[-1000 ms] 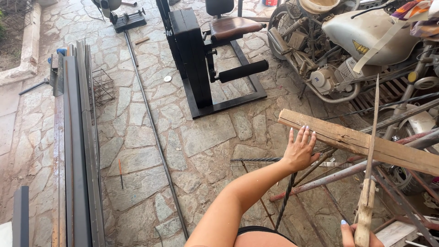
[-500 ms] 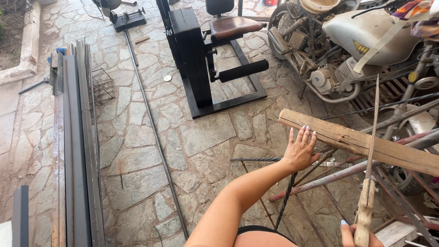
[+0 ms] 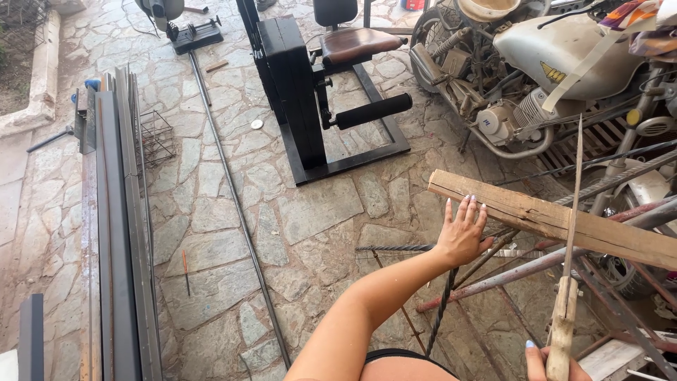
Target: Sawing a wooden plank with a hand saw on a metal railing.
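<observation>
Left hand [image 3: 462,236], fingers spread flat, presses against the near end of a weathered wooden plank [image 3: 557,220] at centre right; the plank's long axis runs down toward the right edge. Right hand [image 3: 553,363], lower right, is clamped on a wooden-handled file [image 3: 568,282] standing upright across the plank.
</observation>
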